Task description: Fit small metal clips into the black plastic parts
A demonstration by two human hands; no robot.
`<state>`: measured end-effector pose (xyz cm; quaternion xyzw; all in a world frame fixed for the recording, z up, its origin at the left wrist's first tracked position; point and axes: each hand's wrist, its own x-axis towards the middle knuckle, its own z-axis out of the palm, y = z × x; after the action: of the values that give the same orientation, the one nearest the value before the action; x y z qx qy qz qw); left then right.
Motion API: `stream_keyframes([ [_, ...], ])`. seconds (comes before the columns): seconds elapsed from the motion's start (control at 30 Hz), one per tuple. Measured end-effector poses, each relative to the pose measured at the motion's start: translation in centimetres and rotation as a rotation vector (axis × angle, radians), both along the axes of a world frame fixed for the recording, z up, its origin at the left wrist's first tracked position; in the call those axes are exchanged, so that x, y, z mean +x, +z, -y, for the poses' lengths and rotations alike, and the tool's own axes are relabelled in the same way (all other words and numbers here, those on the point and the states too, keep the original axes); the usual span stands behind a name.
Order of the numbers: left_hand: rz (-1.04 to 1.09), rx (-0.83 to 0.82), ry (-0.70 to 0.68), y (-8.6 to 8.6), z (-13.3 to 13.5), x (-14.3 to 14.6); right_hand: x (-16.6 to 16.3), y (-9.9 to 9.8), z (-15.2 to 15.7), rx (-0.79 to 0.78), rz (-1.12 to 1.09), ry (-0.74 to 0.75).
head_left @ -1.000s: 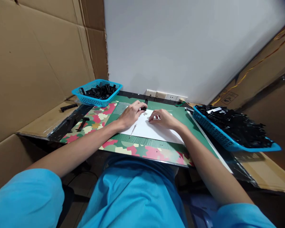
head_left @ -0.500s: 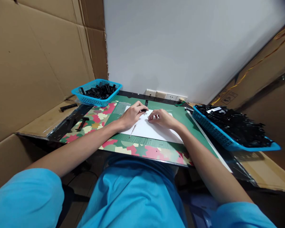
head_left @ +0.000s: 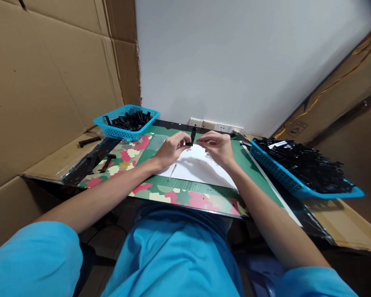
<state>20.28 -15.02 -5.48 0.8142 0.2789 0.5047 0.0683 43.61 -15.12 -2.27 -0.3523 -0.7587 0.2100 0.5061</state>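
Note:
My left hand (head_left: pixel 170 149) pinches a small black plastic part (head_left: pixel 192 135) and holds it upright just above the white sheet (head_left: pixel 200 169). My right hand (head_left: pixel 218 147) is raised beside it, fingers pinched together close to the part's upper end; whatever they hold is too small to make out. A thin metal pin (head_left: pixel 172 171) lies on the sheet near my left wrist. Tiny bits are scattered on the paper under my hands.
A small blue basket (head_left: pixel 111 128) of black parts stands at the back left. A larger blue basket (head_left: pixel 284 178) heaped with black parts sits on the right. Loose black pieces (head_left: pixel 106 161) lie on the patterned mat's left side. Cardboard walls enclose the table; wall sockets (head_left: pixel 214 124) sit behind.
Both hands rose off the white sheet. The left hand lifted the black part upright, and the right hand came up from the paper to meet it.

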Motion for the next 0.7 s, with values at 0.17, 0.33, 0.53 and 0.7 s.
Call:
stream_keyframes([
  [0.17, 0.03, 0.072, -0.004, 0.18, 0.24, 0.0, -0.54, -0.2, 0.51, -0.109, -0.043, 0.102],
  [0.33, 0.02, 0.071, 0.015, 0.32, 0.43, -0.11, -0.35, -0.09, 0.53, -0.142, -0.071, 0.105],
  [0.53, 0.029, 0.056, 0.011, 0.32, 0.49, -0.09, -0.28, -0.15, 0.26, -0.1, -0.097, 0.088],
  [0.7, 0.028, 0.086, -0.018, 0.39, 0.58, -0.08, -0.44, -0.25, 0.37, -0.097, -0.088, 0.141],
])
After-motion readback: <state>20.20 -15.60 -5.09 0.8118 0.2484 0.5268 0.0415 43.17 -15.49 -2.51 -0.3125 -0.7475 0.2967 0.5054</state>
